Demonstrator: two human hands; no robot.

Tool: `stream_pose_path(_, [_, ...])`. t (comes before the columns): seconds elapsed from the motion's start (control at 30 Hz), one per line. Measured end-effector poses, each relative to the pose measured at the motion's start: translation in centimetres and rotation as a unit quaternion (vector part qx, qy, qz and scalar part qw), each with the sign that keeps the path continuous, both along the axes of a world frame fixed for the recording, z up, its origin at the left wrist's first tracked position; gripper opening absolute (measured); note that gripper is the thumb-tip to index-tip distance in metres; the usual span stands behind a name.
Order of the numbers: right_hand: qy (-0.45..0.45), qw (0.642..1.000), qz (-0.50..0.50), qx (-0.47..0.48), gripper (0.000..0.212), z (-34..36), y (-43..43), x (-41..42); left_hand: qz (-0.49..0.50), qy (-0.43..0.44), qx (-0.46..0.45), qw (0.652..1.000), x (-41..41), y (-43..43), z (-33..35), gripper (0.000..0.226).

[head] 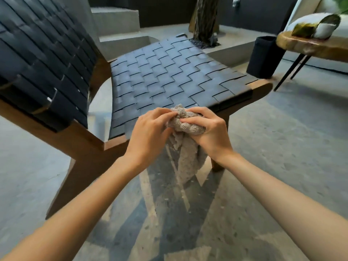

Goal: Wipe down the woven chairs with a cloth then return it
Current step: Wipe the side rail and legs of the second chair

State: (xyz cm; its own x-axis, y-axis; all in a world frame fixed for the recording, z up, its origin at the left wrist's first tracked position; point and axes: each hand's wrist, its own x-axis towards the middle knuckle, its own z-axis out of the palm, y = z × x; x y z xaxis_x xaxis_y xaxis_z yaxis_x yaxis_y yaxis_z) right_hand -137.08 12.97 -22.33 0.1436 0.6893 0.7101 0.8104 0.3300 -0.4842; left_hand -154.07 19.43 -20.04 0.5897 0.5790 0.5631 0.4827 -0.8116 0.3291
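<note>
Wiping apparently not begun or between passes; cannot tell what was cleaned. Grey knitted cloth [185, 127] bunched above front edge of woven chair seat [169, 76], tail hanging. Left hand [150, 132] pinched cloth; right hand [209, 129] gripped wad. Forearms extended forward, converging. Return pending.

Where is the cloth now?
Centre of the head view: the left hand and right hand hold the cloth at the near edge of the chair seat.

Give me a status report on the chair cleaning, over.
left grip and right grip both hold the bunched cloth, tail hanging. Cloth held just in front of the woven chair seat. Nothing between cloth and seat.
</note>
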Motion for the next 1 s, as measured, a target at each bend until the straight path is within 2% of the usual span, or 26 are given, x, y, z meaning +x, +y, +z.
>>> stream_pose_path(0.17, [0.000, 0.999, -0.036, -0.013, 0.031, 1.5, -1.4, 5.1, -0.047, -0.054, -0.058, 0.996, 5.9, 0.0, 1.3, 0.040])
stream_pose_path(0.4, [0.053, 0.987, -0.153, 0.019, 0.029, 3.4, -3.5, 11.4, -0.109, -0.078, -0.034, 0.990, 14.6, -1.1, 2.8, 0.043])
stream_pose_path(0.53, [0.141, 0.964, -0.223, 0.038, 0.029, 3.8, -4.0, 13.2, -0.129, -0.076, -0.021, 0.988, 18.0, -2.0, 3.2, 0.047])
stream_pose_path(0.6, [0.169, 0.960, -0.223, 0.028, 0.031, 4.1, -4.3, 13.7, -0.130, -0.075, -0.024, 0.988, 18.7, -2.5, 3.0, 0.051])
stream_pose_path(0.67, [0.152, 0.966, -0.208, 0.003, 0.033, 4.2, -5.1, 13.7, -0.122, -0.079, -0.023, 0.989, 18.5, -2.8, 2.8, 0.053])
stream_pose_path(0.73, [0.136, 0.971, -0.194, -0.019, 0.033, 3.9, -6.4, 13.3, -0.108, -0.101, -0.006, 0.989, 17.2, -3.7, 2.0, 0.053])
stream_pose_path(0.8, [0.159, 0.966, -0.200, -0.030, 0.030, 3.1, -7.9, 12.7, -0.107, -0.133, -0.005, 0.985, 15.4, -5.1, 0.3, 0.048])
stream_pose_path(0.87, [0.192, 0.959, -0.201, -0.049, 0.029, 1.9, -9.2, 11.8, -0.116, -0.141, -0.058, 0.981, 13.4, -6.6, -1.7, 0.045])
stream_pose_path(0.93, [0.221, 0.956, -0.179, -0.076, 0.026, 0.4, -10.0, 10.7, -0.103, -0.122, -0.163, 0.974, 11.8, -7.9, -3.5, 0.051])
stream_pose_path(1.0, [0.257, 0.950, -0.150, -0.095, 0.019, -1.0, -10.7, 9.4, -0.095, -0.104, -0.282, 0.949, 10.9, -8.8, -4.7, 0.057])
